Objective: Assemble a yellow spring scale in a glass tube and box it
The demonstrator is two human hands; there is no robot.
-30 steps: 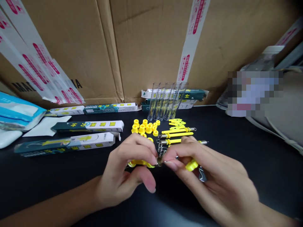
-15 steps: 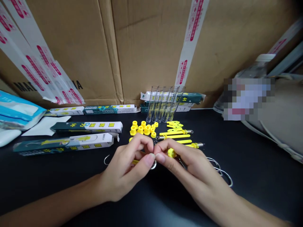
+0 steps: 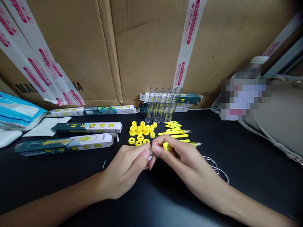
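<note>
Both hands meet above the black table. My left hand [image 3: 129, 170] is closed, its thumb and forefinger gripping a small metal spring [image 3: 151, 155]. A thin hook tip [image 3: 104, 164] sticks out past its far side; whether it joins the spring is hidden. My right hand [image 3: 181, 160] pinches at the spring's end, and a yellow plastic knob [image 3: 167, 146] shows among its fingers. Just beyond lie several yellow plastic caps and rings [image 3: 139, 130], thin yellow pieces [image 3: 172, 125] and yellow rods with springs [image 3: 174, 133].
Clear tubes [image 3: 163, 105] stand upright behind the yellow parts. Printed boxes [image 3: 68, 143] lie at left beside a blue packet [image 3: 21, 110]. Bent metal wires [image 3: 221, 175] lie right of my right hand. A bottle [image 3: 251, 69] and a beige bag [image 3: 279, 116] are at far right, cardboard [image 3: 146, 47] behind.
My left fingers have closed in further around the spring, and more yellow rings show behind the hands. Less of the hook on the left is visible. The right hand has shifted slightly left and up.
</note>
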